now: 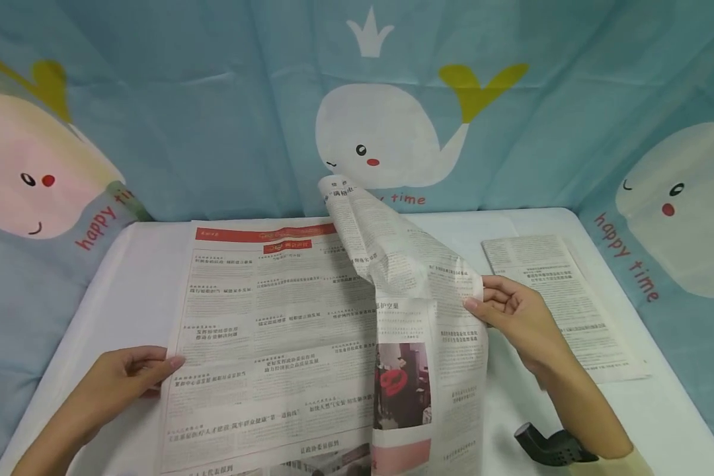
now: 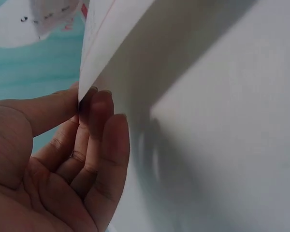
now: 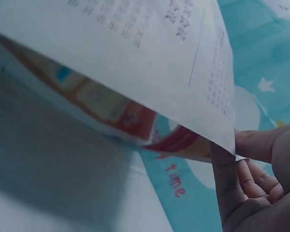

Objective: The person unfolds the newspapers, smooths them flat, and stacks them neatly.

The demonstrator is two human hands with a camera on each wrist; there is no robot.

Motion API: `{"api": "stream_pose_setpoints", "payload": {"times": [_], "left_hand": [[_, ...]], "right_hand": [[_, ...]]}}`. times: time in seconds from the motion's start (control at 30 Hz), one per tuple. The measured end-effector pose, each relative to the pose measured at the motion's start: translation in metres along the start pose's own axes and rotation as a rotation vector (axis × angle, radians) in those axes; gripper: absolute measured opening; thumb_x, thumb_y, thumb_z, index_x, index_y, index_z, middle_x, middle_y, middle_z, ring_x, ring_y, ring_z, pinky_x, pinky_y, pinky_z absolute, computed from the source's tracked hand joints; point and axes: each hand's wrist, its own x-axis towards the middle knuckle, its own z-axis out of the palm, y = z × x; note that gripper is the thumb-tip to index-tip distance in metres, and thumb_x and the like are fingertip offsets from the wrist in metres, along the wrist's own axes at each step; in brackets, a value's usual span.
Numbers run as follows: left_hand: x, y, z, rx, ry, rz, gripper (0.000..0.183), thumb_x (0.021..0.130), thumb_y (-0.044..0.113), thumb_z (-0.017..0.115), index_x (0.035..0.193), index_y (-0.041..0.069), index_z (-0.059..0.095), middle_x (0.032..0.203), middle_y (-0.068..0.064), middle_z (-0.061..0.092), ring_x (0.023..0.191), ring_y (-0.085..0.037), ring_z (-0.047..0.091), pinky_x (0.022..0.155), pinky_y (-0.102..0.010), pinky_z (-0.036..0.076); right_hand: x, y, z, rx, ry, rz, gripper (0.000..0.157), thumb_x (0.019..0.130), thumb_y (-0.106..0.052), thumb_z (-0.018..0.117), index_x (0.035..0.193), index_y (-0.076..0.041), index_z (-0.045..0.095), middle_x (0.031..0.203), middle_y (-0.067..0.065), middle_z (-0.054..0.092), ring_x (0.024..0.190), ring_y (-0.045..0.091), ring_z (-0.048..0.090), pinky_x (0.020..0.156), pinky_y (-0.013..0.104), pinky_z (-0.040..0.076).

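An unfolded newspaper (image 1: pixel 285 330) is held up between both hands in the head view. Its left page has a red banner along the top, and its right part is creased, with the top edge curling over. At the left edge my left hand (image 1: pixel 125 383) pinches the paper between thumb and fingers. The left wrist view shows the paper's edge (image 2: pixel 99 63) between the thumb and fingertips of that hand (image 2: pixel 63 159). My right hand (image 1: pixel 512 317) pinches the right edge about mid-height. In the right wrist view, coloured print (image 3: pixel 106 106) shows on an inner sheet below the pinched one.
A second, folded newspaper (image 1: pixel 559 304) lies on the white table (image 1: pixel 672 423) at the right. Near the right forearm is a black curved object (image 1: pixel 553 446), partly hidden by the arm. A blue curtain (image 1: pixel 214 132) with whale prints hangs behind the table and along both sides.
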Motion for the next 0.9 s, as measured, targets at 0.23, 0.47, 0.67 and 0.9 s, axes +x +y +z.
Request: {"api": "stream_pose_setpoints", "payload": {"times": [0.23, 0.47, 0.67, 0.9], "left_hand": [[-0.002, -0.016, -0.027, 0.061, 0.021, -0.01, 0.071, 0.105, 0.049, 0.063, 0.138, -0.014, 0.058, 0.108, -0.005, 0.08, 0.084, 0.001, 0.072, 0.075, -0.027, 0.063], [-0.006, -0.031, -0.036, 0.098, 0.039, -0.049, 0.071, 0.106, 0.049, 0.062, 0.134, -0.015, 0.06, 0.106, -0.005, 0.08, 0.081, 0.004, 0.068, 0.074, -0.027, 0.063], [-0.01, -0.051, -0.051, 0.182, 0.065, -0.131, 0.083, 0.105, 0.053, 0.062, 0.135, -0.024, 0.052, 0.105, -0.021, 0.077, 0.083, -0.015, 0.075, 0.072, -0.035, 0.064], [-0.011, -0.067, -0.061, 0.218, 0.098, -0.207, 0.09, 0.104, 0.056, 0.062, 0.134, -0.027, 0.047, 0.11, -0.04, 0.069, 0.081, -0.028, 0.077, 0.069, -0.044, 0.061]], "right_hand": [[-0.004, 0.006, -0.028, 0.021, 0.021, -0.01, 0.046, 0.1, -0.008, 0.073, 0.141, -0.002, 0.054, 0.104, -0.008, 0.077, 0.089, 0.006, 0.076, 0.075, 0.02, 0.06], [-0.005, 0.018, -0.053, -0.024, 0.022, 0.0, 0.044, 0.1, -0.006, 0.073, 0.14, -0.009, 0.055, 0.103, -0.009, 0.078, 0.088, 0.005, 0.076, 0.075, 0.019, 0.059], [-0.007, 0.029, -0.064, -0.148, 0.043, 0.022, 0.053, 0.101, -0.012, 0.073, 0.147, -0.001, 0.049, 0.1, -0.012, 0.076, 0.085, 0.004, 0.075, 0.073, 0.019, 0.059], [-0.012, 0.039, -0.072, -0.369, 0.095, 0.01, 0.07, 0.101, -0.018, 0.074, 0.157, 0.005, 0.038, 0.091, -0.012, 0.07, 0.075, 0.004, 0.067, 0.067, 0.02, 0.055]]}}
